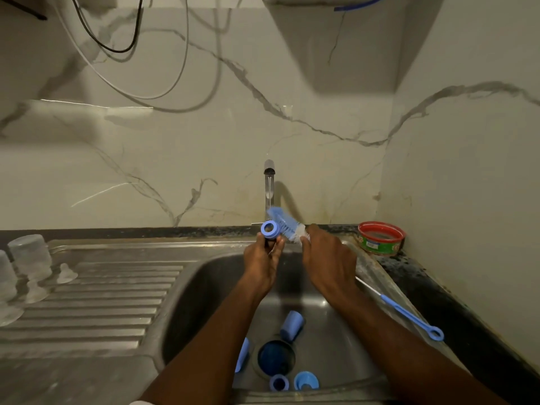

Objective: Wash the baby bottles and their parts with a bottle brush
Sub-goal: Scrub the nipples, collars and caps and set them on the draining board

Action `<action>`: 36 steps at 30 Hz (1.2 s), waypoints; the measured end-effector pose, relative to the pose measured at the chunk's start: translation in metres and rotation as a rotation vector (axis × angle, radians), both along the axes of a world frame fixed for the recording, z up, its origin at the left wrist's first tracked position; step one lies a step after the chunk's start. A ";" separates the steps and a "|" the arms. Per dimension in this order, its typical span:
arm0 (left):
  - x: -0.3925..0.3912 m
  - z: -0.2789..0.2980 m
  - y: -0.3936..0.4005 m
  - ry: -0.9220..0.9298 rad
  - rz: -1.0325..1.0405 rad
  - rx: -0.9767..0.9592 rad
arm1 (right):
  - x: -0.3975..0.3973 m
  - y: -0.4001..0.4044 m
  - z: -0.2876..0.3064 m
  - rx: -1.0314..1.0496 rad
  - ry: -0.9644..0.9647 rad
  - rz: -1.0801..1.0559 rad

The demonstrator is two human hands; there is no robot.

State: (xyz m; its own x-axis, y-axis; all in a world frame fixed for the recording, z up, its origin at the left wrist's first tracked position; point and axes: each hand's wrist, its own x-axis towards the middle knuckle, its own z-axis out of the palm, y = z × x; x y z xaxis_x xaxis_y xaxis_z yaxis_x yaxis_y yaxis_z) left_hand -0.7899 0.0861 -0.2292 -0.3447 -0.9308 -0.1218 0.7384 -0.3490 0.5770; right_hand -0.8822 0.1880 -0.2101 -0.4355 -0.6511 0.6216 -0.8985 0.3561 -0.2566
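While both hands work above the far rim of the sink, the left hand pinches a blue bottle ring at its fingertips, opening facing the camera, and the right hand is curled round the handle of the bottle brush, whose blue-and-white bristle head angles toward 11 o'clock just behind the ring, touching or nearly so; cannot tell which. Faucet stands right behind the brush at 12 o'clock, so little room there. In the basin, loose blue parts ring the drain: a cap at 1 o'clock of it, another cap at 9 o'clock partly behind the left forearm, a second ring and a blue collar at 6 o'clock near the front wall. Basin centre between the forearms is open. A thin nipple brush lies on the sink's right rim at 3 o'clock, loop end nearest the camera. On the ribbed drainboard at 9 o'clock, clear bottles stand inverted at the left edge with a clear nipple just beside them; ribs toward the basin are free. A red-rimmed green tub sits on the dark surface in the corner at 2 o'clock.
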 end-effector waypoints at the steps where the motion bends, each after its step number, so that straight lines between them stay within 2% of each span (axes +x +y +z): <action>1: 0.001 0.002 0.001 0.026 0.002 0.012 | -0.001 0.000 0.000 -0.015 0.007 -0.019; 6: 0.017 0.009 -0.008 0.216 -0.019 0.078 | -0.004 -0.002 -0.004 -0.014 0.082 0.035; 10: 0.023 0.005 -0.010 0.055 -0.033 0.017 | -0.008 -0.004 -0.007 -0.011 0.120 0.146; 12: 0.019 0.003 -0.008 0.029 -0.075 -0.023 | -0.008 -0.005 -0.007 -0.001 0.146 0.191; 16: 0.013 0.000 -0.004 -0.035 -0.222 -0.052 | -0.006 -0.004 -0.007 -0.001 0.252 0.194; 20: 0.019 -0.002 -0.008 -0.083 -0.217 -0.012 | -0.016 0.002 -0.001 0.018 0.333 0.190; 24: 0.028 -0.005 -0.015 -0.113 -0.200 0.011 | -0.032 0.008 -0.001 0.041 0.316 0.187; 29: 0.017 -0.011 -0.010 -0.184 -0.346 -0.042 | -0.014 0.002 -0.001 0.014 0.288 0.304; 32: 0.015 -0.009 -0.014 -0.208 -0.226 -0.033 | -0.017 0.003 0.001 -0.021 0.283 0.276; 36: 0.016 -0.009 -0.021 -0.220 -0.059 -0.096 | -0.027 0.006 -0.003 0.038 0.252 0.238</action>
State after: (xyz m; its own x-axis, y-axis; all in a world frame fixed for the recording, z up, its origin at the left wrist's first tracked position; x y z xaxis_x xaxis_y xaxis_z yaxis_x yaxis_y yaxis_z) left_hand -0.7743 0.0647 -0.2379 -0.3735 -0.9209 -0.1113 0.5717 -0.3230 0.7542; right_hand -0.9095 0.1943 -0.2131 -0.1048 -0.7409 0.6633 -0.9910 0.1341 -0.0068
